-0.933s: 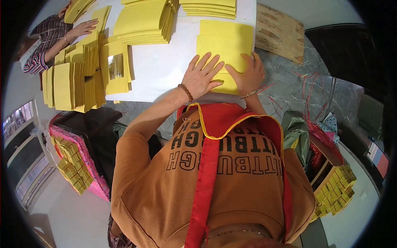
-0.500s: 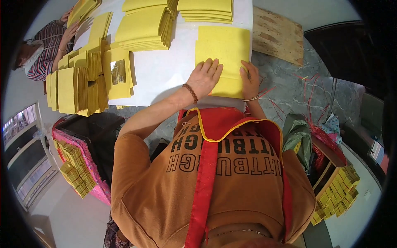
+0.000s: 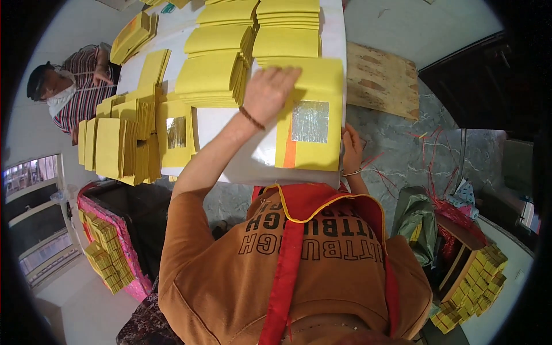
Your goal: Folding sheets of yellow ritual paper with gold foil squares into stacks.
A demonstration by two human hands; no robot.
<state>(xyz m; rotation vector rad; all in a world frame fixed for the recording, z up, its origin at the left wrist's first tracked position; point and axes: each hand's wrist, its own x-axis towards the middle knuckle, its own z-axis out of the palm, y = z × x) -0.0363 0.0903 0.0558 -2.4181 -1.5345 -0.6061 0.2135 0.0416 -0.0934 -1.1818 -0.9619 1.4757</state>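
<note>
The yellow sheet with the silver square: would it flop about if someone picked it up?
The yellow sheet looks thin, so it is probably light and would likely bend if lifted by one edge. Nearby yellow stacks curve at their folds, which suggests it may flex rather than snap. Its shiny silver square may be slippery.

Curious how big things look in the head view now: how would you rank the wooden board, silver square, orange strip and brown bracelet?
Largest to smallest, as they look:
1. Wooden board
2. Silver square
3. Orange strip
4. Brown bracelet, only its visible part
</note>
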